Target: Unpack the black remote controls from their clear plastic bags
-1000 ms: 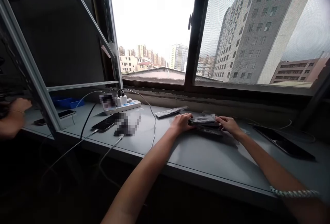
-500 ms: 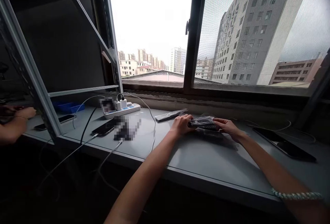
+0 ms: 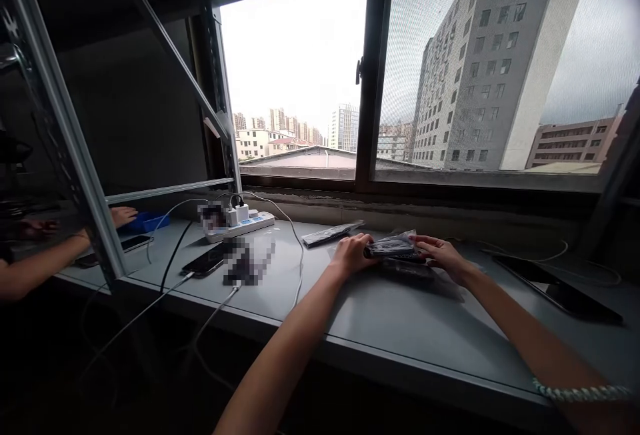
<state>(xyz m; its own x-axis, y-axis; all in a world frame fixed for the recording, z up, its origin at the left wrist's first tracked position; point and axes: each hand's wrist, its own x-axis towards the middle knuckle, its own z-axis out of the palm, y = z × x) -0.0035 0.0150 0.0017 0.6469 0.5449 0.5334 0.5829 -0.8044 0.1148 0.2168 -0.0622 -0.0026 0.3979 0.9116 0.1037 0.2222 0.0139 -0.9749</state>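
Note:
Just above the grey table, a dark, flat item in a clear plastic bag [image 3: 395, 246] is between my two hands. My left hand [image 3: 353, 253] is closed around the bag's left end, its fingertips partly hidden. At the other end, my right hand [image 3: 443, 255] pinches the plastic between thumb and fingers. More clear plastic with something dark in it [image 3: 415, 273] lies below, on the tabletop. Behind my left hand rests another flat item in a clear bag [image 3: 331, 233]. What the bags contain is too small to make out.
To the left are a white power strip [image 3: 240, 227] with plugs, a phone [image 3: 206, 260] on a white cable, and a blurred patch. A dark tablet-like device [image 3: 557, 288] lies at right. A metal shelf post [image 3: 83, 148] stands left; beyond it, another person's hand [image 3: 123, 216] is by a blue tray [image 3: 150, 222].
My right hand has shifted its grip at the bag's right end, and the plastic there now stands up more. The other person's hand has reached toward the blue tray. The view has tilted slightly.

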